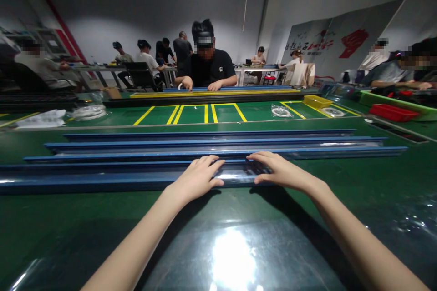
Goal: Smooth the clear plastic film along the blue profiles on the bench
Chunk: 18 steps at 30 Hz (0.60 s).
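Across the green tabletop lies a long blue channel profile (102,177), nearest to me and running out of view at the left. My left hand (200,176) spans it, fingers over the far edge and thumb at the near edge. A short way to the right, my right hand (283,170) grips the same profile the same way near its right end, which that hand partly hides. Shiny clear film or plastic shows in the channel between the two hands. Just beyond, several more blue profiles (136,145) lie roughly parallel, close to my fingertips.
Beyond the profiles is a green work surface (194,113) marked with yellow tape. Coiled white tubing (282,111), a yellow tray (316,102) and a red tray (392,112) lie there. Opposite me, a person in a black shirt (218,66) handles long strips. Other people sit farther back.
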Motion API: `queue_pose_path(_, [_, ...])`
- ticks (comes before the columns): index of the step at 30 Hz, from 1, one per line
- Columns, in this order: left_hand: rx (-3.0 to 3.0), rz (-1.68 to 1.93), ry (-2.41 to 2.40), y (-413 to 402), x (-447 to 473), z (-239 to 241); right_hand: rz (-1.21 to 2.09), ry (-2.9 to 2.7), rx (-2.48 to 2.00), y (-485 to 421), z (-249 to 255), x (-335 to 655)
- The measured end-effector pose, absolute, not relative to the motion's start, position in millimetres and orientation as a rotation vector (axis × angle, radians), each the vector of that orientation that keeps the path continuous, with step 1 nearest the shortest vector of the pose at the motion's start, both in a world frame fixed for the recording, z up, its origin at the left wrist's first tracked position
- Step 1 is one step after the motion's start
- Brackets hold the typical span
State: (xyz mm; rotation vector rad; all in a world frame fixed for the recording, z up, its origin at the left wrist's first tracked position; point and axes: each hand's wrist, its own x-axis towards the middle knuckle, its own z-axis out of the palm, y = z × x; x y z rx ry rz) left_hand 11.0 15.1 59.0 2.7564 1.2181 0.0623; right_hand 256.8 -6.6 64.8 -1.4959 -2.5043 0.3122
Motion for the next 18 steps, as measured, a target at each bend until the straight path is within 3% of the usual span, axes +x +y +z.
queue_pose_path(13, [2.493,-0.344,1.591,27,-35,97,0.49,-2.429,-1.793,-9,84,289])
queue_pose_path(18, [2.563,-0.304,1.529,28,-34,93,0.444,-2.473,-1.765,-8,80,284])
